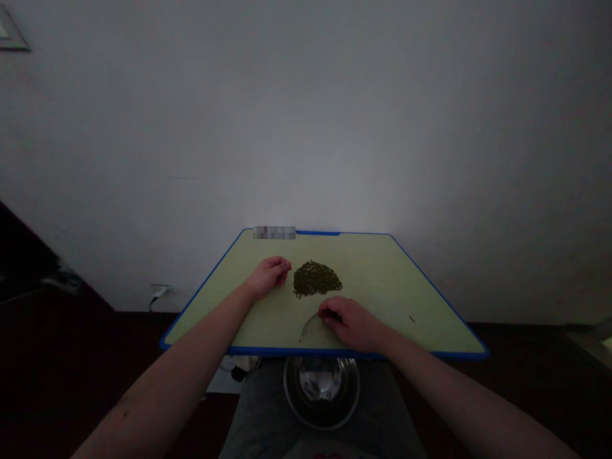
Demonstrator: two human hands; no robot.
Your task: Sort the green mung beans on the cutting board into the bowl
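A pile of small dark greenish-brown pieces [316, 279], like dried seeds or beans, lies on the pale green tabletop [382, 274]. Just left of it is my left hand [268, 278], its fingertips pinched together at the pile's edge; whatever they hold is too small to name. My right hand [352, 322] rests nearer to me, below the pile, with its fingers curled and closed; their contents are hidden. Beside those fingers shows a curved, pale arc [310, 327], like a protractor; I cannot tell if it is loose or printed on the table.
A shiny metal bowl [352, 408] sits on my lap, under the table's blue front edge [430, 354], with some dark bits inside. One thin dark piece [412, 319] lies at the right. Behind the table stands a wall [335, 127], with a plugged socket [160, 291] at left.
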